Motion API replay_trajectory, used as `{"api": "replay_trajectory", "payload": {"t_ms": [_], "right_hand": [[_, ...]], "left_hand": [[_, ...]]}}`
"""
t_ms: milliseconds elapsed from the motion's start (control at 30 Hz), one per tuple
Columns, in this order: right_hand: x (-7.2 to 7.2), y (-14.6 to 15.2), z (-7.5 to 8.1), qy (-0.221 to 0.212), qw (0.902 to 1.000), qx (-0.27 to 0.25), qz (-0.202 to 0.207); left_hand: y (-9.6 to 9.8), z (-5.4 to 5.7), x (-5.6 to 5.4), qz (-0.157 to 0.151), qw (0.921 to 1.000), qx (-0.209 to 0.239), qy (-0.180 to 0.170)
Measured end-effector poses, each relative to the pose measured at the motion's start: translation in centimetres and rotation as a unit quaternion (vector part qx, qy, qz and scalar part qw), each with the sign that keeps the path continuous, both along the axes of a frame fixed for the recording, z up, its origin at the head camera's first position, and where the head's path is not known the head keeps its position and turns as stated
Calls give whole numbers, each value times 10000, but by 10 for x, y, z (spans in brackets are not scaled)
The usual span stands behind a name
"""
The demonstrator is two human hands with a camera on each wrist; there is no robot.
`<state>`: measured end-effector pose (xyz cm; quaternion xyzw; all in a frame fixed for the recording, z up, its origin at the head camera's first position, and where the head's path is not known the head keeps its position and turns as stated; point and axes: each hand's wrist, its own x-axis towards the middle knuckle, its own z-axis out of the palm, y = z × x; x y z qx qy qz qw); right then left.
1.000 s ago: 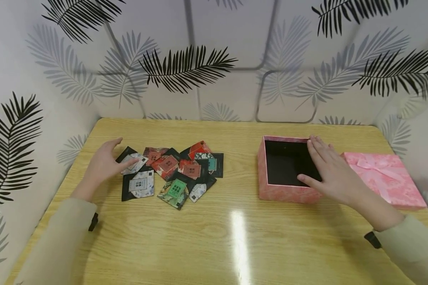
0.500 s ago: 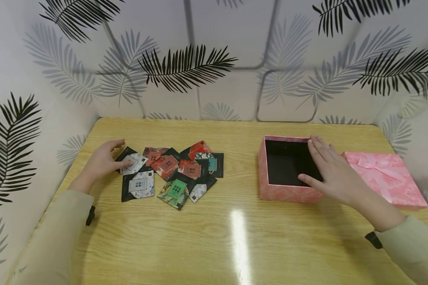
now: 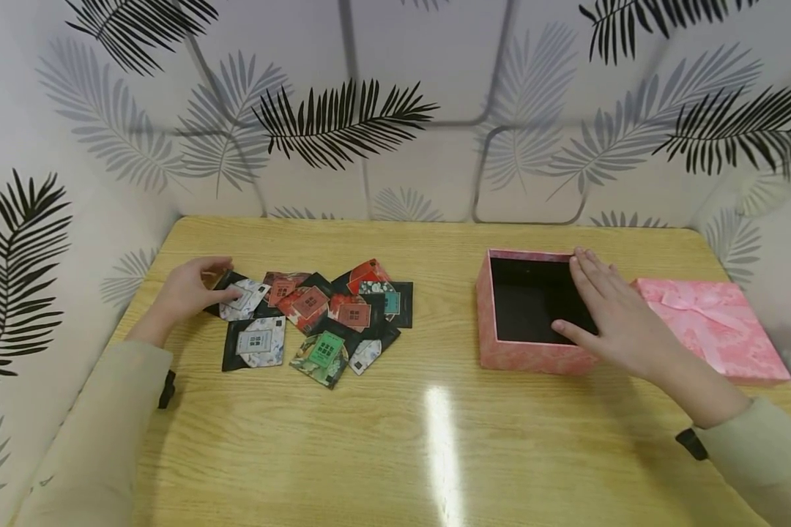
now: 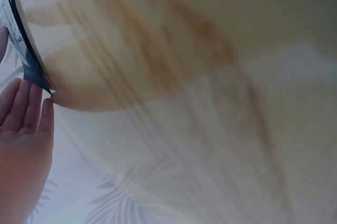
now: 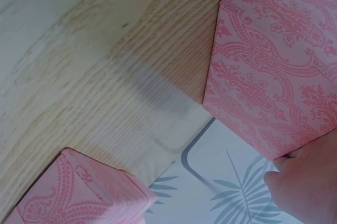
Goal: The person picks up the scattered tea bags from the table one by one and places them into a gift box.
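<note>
At the left of the pile, my left hand [image 3: 187, 293] pinches a flat black-and-white patterned sachet [image 3: 247, 301], thumb on top and fingers beneath. The left wrist view has the sachet [image 4: 22, 39] edge-on, its corner at the fingertips. Just below it lies a second black-and-white sachet [image 3: 255, 342]. My right hand [image 3: 613, 322] rests with straight fingers on the right rim of a lidless pink box [image 3: 534, 357] with a black inside. From the side, the box's patterned wall [image 5: 274, 60] fills the upper right of the right wrist view, with part of the hand [image 5: 308, 179] at its edge.
Several overlapping sachets spread right of the left hand, among them a green one [image 3: 326, 351] and a red one [image 3: 308, 304]. The pink lid [image 3: 712, 326] with a bow lies right of the box, beside my right forearm. A leaf-patterned wall [image 3: 428, 176] borders the wooden table [image 3: 343, 454].
My left hand's thumb and fingers have closed on the leftmost sachet, whose left edge has lifted and tilted slightly. The right hand keeps its place on the box.
</note>
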<state>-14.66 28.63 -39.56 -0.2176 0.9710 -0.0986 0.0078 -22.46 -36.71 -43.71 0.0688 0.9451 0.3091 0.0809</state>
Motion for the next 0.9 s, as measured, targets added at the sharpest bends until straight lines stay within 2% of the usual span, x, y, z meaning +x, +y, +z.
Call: {"api": "replay_trajectory", "payload": {"t_ms": [367, 533, 667, 900], "right_hand": [[0, 1, -2, 136, 9999, -49, 64], [0, 1, -3, 95, 9999, -45, 39], [0, 1, -3, 64, 10000, -57, 12], [0, 1, -1, 3, 10000, -56, -26]], "left_hand": [[3, 0, -1, 21, 9996, -202, 199], [3, -2, -1, 86, 9999, -104, 80], [3, -3, -2, 282, 9996, -40, 22], [1, -2, -3, 971, 9946, -107, 354]]}}
